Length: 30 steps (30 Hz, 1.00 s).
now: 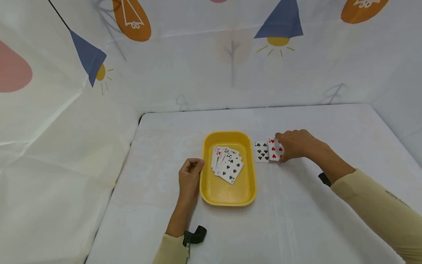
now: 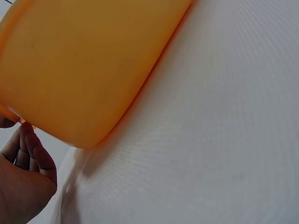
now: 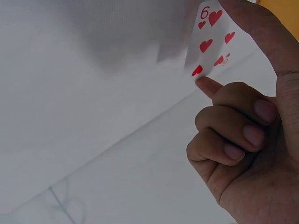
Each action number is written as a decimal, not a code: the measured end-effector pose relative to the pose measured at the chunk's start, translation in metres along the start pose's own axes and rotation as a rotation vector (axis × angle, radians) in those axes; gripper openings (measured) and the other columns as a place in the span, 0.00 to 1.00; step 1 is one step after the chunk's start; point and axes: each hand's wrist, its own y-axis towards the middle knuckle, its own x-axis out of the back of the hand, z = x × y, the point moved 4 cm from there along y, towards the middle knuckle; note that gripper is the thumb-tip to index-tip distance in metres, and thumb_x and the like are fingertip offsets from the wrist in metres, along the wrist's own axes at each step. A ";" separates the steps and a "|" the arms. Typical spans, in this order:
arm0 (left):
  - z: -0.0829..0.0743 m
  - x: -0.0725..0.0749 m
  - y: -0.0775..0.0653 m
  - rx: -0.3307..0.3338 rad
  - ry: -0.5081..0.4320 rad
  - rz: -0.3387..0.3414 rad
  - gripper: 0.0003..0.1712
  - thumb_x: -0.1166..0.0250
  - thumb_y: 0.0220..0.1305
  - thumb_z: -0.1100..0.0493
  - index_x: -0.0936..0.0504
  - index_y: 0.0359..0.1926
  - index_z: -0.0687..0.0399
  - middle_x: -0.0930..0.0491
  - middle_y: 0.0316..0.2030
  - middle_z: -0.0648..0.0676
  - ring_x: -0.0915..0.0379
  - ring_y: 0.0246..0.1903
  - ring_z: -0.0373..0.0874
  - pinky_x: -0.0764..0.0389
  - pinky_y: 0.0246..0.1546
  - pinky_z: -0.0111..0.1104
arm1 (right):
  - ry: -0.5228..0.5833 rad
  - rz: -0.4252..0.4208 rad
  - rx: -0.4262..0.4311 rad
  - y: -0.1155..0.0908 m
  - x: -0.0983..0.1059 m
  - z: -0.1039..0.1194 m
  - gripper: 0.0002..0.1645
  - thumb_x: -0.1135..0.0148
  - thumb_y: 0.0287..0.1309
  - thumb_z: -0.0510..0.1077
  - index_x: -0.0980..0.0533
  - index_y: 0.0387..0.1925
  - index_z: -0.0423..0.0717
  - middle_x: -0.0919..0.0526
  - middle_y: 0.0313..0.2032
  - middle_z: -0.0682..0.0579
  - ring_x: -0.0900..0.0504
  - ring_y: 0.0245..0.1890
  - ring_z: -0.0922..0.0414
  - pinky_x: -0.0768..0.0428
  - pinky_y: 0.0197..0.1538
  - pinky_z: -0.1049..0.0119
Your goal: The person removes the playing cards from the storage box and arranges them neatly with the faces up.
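While left hand [image 1: 190, 178] pinches left rim of yellow tray [image 1: 227, 195], right hand [image 1: 296, 143] has fingers clamped on six of hearts [image 1: 273, 149] at far and near ends; long axis points away from person, seven of clubs [image 1: 262, 152] between it and tray.

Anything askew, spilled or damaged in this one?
Nothing looks spilled or damaged. Only the playing cards in the yellow tray look untidy: they overlap in an uneven fan, edges at differing angles, instead of a squared stack.
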 end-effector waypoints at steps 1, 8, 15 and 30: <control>0.000 0.000 0.000 0.000 0.001 0.000 0.14 0.30 0.64 0.54 0.19 0.43 0.60 0.22 0.40 0.57 0.26 0.39 0.47 0.21 0.38 0.28 | 0.002 0.006 -0.004 0.001 -0.001 -0.001 0.52 0.19 0.41 0.58 0.30 0.62 0.32 0.19 0.36 0.48 0.25 0.33 0.52 0.20 0.38 0.51; 0.000 0.001 0.001 -0.001 0.007 -0.008 0.14 0.30 0.64 0.54 0.18 0.43 0.59 0.22 0.40 0.57 0.26 0.38 0.47 0.21 0.38 0.28 | 0.003 0.028 -0.018 0.004 -0.007 -0.005 0.52 0.19 0.41 0.57 0.30 0.62 0.32 0.20 0.35 0.50 0.25 0.33 0.52 0.21 0.37 0.53; 0.002 0.001 0.002 -0.003 0.001 -0.006 0.14 0.29 0.64 0.54 0.18 0.43 0.60 0.22 0.39 0.57 0.26 0.38 0.46 0.21 0.37 0.27 | 0.010 0.050 -0.024 0.009 -0.013 -0.009 0.53 0.18 0.40 0.58 0.30 0.62 0.32 0.19 0.37 0.49 0.24 0.34 0.52 0.20 0.39 0.50; 0.002 0.000 0.003 0.015 0.014 -0.012 0.14 0.30 0.65 0.55 0.18 0.44 0.60 0.22 0.39 0.55 0.26 0.38 0.46 0.21 0.37 0.27 | 0.101 0.088 -0.093 0.008 -0.014 -0.019 0.60 0.18 0.37 0.60 0.34 0.65 0.33 0.19 0.42 0.46 0.23 0.40 0.47 0.20 0.42 0.44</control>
